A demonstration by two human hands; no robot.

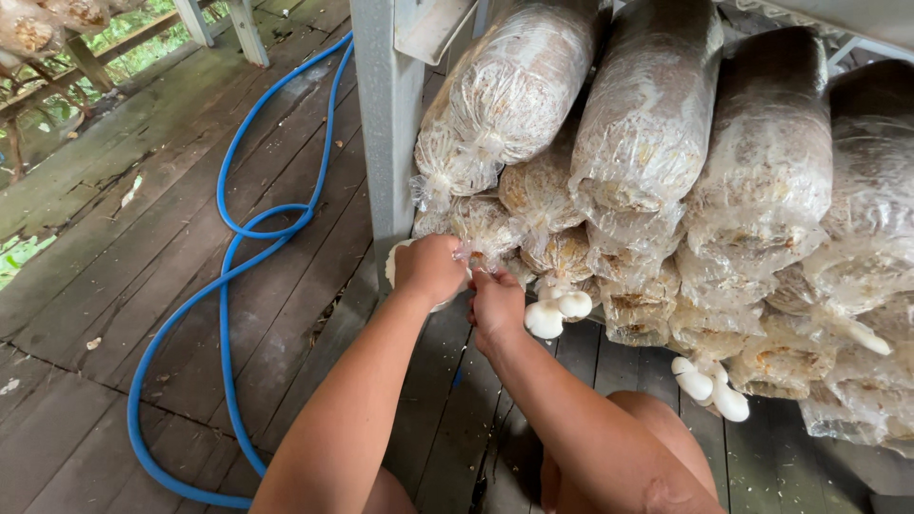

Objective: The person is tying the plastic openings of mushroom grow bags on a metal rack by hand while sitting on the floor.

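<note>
— What's around the hands?
— Stacked plastic mushroom bags (647, 124), a grey post (386, 124), a blue hose (224, 286) on the plank floor.
— And the hands?
— Left hand (430, 268) closed on a white mushroom (392, 262); right hand (495, 303) pinches the low bag's neck (476, 249), which points toward the camera.

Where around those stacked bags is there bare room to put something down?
Bare boards lie left of the grey post, around the blue hose. It is crowded at the plastic bags, where the left hand and right hand work beside white mushrooms.
</note>
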